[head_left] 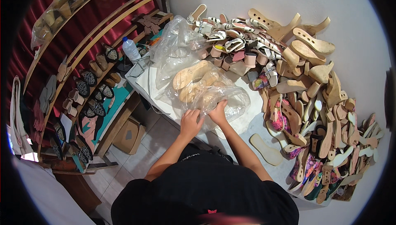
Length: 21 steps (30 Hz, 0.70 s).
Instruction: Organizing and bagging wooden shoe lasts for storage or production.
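Observation:
A clear plastic bag (231,101) lies on the table in front of me, with several pale wooden soles or shoe forms (190,75) inside. At its near edge, my left hand (190,122) is closed with the fingers bent over the plastic. Just to its right, my right hand (218,111) grips the bag's crumpled mouth, and its fingertips are partly hidden by the film. The two hands are close together but apart. Behind the filled bag lies another heap of clear plastic (177,39).
A large pile of wooden shoe forms (315,43), sandals (235,43) and soles covers the table's back and right. One loose insole (266,150) lies near the front edge. Left stand curved shelves (74,56) with shoes, a water bottle (131,49) and a cardboard box (128,136) on the floor.

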{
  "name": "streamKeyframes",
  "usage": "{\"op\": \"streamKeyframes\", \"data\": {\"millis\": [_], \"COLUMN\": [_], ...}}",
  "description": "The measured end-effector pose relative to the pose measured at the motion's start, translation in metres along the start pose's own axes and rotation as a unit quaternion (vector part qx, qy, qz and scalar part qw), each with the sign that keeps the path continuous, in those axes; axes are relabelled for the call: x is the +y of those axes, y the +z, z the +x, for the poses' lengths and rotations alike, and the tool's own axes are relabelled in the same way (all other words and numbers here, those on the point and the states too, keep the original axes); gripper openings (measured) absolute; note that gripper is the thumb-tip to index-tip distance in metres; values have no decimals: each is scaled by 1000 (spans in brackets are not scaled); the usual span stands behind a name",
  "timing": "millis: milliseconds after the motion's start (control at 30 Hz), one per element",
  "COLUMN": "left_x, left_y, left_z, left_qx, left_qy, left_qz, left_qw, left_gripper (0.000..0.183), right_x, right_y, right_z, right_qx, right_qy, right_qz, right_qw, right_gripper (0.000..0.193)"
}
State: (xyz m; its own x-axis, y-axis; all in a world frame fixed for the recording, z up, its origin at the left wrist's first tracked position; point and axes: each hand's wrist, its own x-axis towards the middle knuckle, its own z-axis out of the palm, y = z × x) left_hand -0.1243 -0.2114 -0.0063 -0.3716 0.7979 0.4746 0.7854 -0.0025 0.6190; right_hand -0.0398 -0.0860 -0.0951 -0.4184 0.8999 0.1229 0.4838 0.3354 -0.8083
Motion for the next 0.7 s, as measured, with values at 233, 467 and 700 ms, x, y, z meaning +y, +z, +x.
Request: {"op": "streamKeyframes", "data": {"millis": [233,467,700], "left_x": [23,40,49], "left_y": [1,-15,-13], "left_z": [-2,-3,11], "left_qx": [16,-1,93], "left_qy": [24,-27,-79], "left_qz": [-121,-168,-219], "left_qw": [992,985,968], "left_gripper": [16,19,21], "right_x": [1,3,-16], "right_y": [1,-13,-28], "right_z": [-2,-2,4], "right_qx": [-13,-3,-52], "right_qy": [-107,-57,-83], "right_qz": [69,135,36], "right_qw": [992,989,995], "right_gripper": [86,99,94]}}
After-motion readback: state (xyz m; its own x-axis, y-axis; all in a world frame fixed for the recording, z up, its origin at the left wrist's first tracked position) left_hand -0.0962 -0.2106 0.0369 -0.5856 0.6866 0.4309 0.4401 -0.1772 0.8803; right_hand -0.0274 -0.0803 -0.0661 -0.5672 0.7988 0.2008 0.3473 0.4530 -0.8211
